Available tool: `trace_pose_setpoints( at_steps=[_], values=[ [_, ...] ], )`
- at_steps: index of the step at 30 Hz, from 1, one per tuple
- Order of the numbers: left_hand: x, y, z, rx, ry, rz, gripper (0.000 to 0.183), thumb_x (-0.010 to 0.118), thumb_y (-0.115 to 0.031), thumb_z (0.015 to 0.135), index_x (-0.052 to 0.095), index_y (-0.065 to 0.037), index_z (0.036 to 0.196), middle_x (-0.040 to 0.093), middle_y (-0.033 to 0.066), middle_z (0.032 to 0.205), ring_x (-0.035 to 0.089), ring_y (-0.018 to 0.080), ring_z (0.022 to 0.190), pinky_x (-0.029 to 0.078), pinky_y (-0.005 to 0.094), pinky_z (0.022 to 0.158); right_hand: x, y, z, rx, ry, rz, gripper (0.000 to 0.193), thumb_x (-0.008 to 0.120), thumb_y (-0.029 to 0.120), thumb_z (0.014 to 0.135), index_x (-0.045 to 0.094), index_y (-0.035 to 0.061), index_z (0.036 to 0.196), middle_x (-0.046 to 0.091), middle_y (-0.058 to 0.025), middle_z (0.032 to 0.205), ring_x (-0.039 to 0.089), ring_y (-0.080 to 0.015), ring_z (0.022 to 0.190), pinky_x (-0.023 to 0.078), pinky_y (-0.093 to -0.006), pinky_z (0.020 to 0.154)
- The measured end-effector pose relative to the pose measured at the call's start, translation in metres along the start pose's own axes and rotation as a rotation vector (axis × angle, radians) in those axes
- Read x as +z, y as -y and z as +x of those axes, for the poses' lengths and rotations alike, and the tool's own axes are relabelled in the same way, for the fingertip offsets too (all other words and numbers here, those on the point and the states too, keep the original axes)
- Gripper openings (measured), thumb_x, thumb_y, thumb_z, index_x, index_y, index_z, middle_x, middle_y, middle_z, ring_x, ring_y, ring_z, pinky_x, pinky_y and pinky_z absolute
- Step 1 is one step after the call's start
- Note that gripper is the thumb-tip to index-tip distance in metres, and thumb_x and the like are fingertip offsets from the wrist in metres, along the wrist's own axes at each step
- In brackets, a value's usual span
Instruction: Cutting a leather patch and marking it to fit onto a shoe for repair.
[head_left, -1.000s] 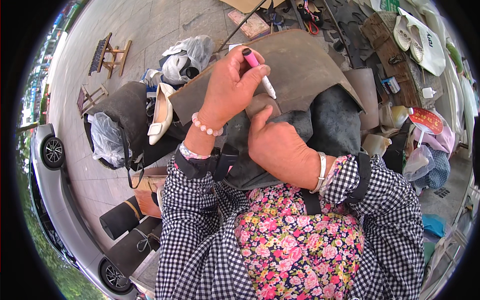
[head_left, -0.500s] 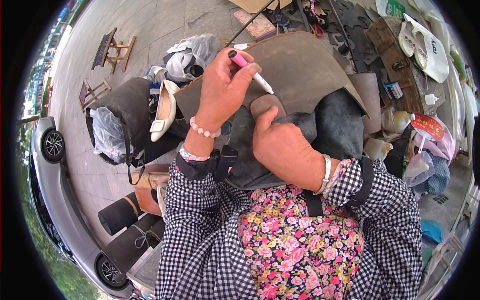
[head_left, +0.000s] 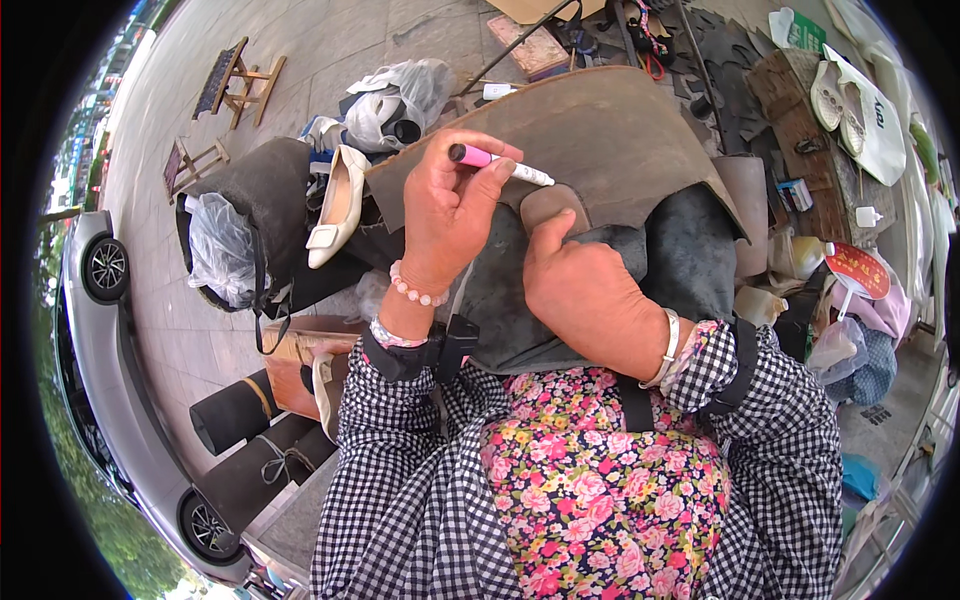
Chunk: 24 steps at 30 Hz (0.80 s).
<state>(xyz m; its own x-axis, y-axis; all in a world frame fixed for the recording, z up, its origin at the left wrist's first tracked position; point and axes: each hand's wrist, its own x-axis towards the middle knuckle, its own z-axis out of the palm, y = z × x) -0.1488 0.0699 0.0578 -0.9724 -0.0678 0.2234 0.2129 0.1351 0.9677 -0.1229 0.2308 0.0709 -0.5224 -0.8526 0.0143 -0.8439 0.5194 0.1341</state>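
Note:
A pink and white marker pen (head_left: 515, 172) with a black end is pinched in my left hand (head_left: 447, 215), between thumb and fingers. Its white tip is at the far edge of a small brown rounded piece (head_left: 553, 207), perhaps leather or rubber. My right hand (head_left: 592, 298) presses that piece with an outstretched thumb, while its other fingers curl under and are mostly hidden. Beneath the piece lies a large grey-brown sheet (head_left: 620, 125) with an uneven near edge. Dark, worn material (head_left: 500, 310) covers my lap under both hands.
A cream shoe (head_left: 342, 205) rests on the left beside a dark bag (head_left: 265, 190) holding clear plastic. Dark rolls (head_left: 235, 412) lie nearer. At right stand a wooden crate (head_left: 800, 100) with pale shoes (head_left: 828, 95) and a red fan (head_left: 858, 270). Small stools (head_left: 240, 85) stand far left.
The marker pen now lies flatter in my left hand, its tip slightly farther left along the piece's far edge. My right thumb still presses the piece. The whole view has shifted slightly.

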Motion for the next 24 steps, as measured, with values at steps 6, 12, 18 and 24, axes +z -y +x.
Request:
trace_pose_setpoints(
  at_steps=[6, 12, 18, 24],
  values=[
    [-0.005, 0.003, -0.014, 0.087, -0.045, 0.057, 0.013, 0.059, -0.001, 0.084, 0.052, 0.001, 0.095, 0.064, 0.0097, 0.089, 0.059, 0.0084, 0.076, 0.047, 0.0208, 0.065, -0.003, -0.004, 0.000, -0.006, -0.022, 0.006, 0.041, 0.058, 0.007, 0.063, 0.055, -0.0224, 0.091, 0.059, -0.0262, 0.076, 0.057, -0.0144, 0.050, 0.045, -0.0254, 0.041],
    [-0.011, 0.007, -0.028, 0.149, -0.043, 0.119, 0.014, 0.056, 0.002, 0.085, 0.050, 0.000, 0.098, 0.063, 0.0118, 0.095, 0.058, 0.0113, 0.081, 0.047, 0.0216, 0.069, 0.003, -0.013, -0.001, -0.020, -0.076, 0.095, 0.033, 0.058, 0.006, 0.064, 0.056, -0.0191, 0.086, 0.057, -0.0224, 0.072, 0.058, -0.0183, 0.049, 0.047, -0.0278, 0.042],
    [-0.012, 0.006, -0.039, 0.186, -0.061, 0.153, 0.015, 0.056, 0.002, 0.084, 0.050, -0.001, 0.097, 0.062, 0.0128, 0.096, 0.060, 0.0144, 0.082, 0.047, 0.0233, 0.069, 0.003, -0.024, -0.005, -0.042, -0.069, 0.197, 0.020, 0.056, 0.004, 0.068, 0.059, -0.0092, 0.083, 0.056, -0.0206, 0.084, 0.059, -0.0213, 0.052, 0.048, -0.0294, 0.044],
    [-0.013, 0.002, -0.052, 0.252, -0.095, 0.271, 0.018, 0.062, 0.001, 0.079, 0.053, -0.002, 0.093, 0.063, 0.0124, 0.092, 0.063, 0.0210, 0.078, 0.049, 0.0263, 0.067, -0.003, -0.033, -0.008, -0.040, -0.040, 0.276, 0.014, 0.056, 0.004, 0.069, 0.059, -0.0014, 0.082, 0.054, -0.0129, 0.081, 0.060, -0.0221, 0.060, 0.048, -0.0311, 0.049]
  ],
)
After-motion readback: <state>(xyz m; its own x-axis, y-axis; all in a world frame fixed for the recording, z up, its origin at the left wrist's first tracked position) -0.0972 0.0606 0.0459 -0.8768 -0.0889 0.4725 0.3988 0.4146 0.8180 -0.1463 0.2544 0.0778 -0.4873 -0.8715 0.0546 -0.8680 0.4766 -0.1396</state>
